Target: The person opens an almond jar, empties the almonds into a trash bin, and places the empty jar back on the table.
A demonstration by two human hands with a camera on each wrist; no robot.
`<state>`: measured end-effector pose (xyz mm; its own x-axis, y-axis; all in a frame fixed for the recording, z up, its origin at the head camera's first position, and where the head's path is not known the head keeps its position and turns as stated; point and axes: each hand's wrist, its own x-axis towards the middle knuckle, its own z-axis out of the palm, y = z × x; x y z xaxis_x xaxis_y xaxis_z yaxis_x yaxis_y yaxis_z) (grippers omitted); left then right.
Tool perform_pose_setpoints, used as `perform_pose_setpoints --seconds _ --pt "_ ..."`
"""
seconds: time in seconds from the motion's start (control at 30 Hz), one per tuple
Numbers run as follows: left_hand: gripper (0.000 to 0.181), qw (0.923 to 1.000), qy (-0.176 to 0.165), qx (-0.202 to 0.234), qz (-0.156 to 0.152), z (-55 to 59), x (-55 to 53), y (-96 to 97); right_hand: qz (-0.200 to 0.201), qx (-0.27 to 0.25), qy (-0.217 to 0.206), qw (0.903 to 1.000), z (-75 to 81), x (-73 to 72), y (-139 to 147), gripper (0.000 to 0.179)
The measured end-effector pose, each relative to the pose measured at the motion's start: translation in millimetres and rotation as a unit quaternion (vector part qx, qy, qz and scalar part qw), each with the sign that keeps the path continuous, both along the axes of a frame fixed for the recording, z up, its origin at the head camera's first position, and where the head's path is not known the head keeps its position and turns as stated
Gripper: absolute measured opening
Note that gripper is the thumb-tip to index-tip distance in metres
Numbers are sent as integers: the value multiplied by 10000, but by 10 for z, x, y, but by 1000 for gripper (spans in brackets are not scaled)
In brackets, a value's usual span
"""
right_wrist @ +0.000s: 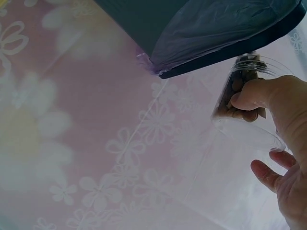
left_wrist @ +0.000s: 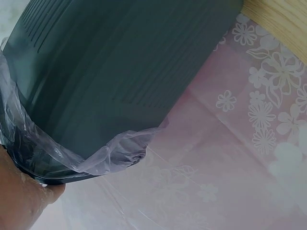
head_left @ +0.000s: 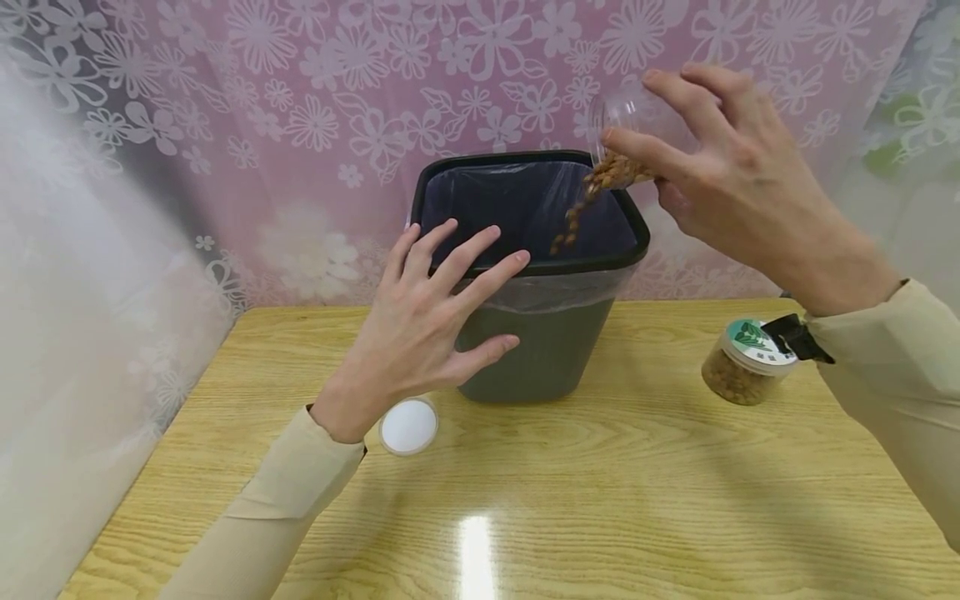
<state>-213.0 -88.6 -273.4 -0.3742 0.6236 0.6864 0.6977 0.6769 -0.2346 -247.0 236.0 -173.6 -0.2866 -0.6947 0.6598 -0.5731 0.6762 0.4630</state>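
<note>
- One right hand [head_left: 742, 171] curls round a jar [head_left: 628, 112], tilted so pellets [head_left: 618, 171] fall into the bin [head_left: 536, 350]
- Left hand [head_left: 427, 308], fingers spread, touches the bin's rim [head_left: 577, 266], seemingly for steadying

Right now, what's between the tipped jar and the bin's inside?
The head view shows small brown pieces in midair, trailing from the clear jar into the lined trash bin.

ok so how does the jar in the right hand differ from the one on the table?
Pose: the held jar is tipped toward the bin; the table jar stands upright.
Closure: the held jar's mouth is open, with brown pieces pouring out; the table jar wears a white-and-green lid.
Support: the right hand grips the held jar; the table bears the other.
Shared: both are see-through and contain brown pieces.
</note>
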Motion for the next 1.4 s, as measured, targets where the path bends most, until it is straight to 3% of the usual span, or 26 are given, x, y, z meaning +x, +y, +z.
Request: perform_pose_setpoints --seconds 0.27,0.5,0.77,1.13,1.4 --pt "77 10000 -9 18 -7 -10 -2 2 -152 255 51 9995 25 19 -16 77" --pt "76 10000 5 31 -18 -10 -5 3 -20 147 154 9998 8 18 -34 79" --pt "76 10000 43 34 -20 -9 -7 7 45 381 332 9987 18 13 -62 76" --pt "77 10000 -32 46 -21 -12 3 7 -95 524 189 9984 15 44 -53 80" --pt "77 10000 7 71 -52 -10 0 6 -297 910 45 9954 31 64 -10 87"
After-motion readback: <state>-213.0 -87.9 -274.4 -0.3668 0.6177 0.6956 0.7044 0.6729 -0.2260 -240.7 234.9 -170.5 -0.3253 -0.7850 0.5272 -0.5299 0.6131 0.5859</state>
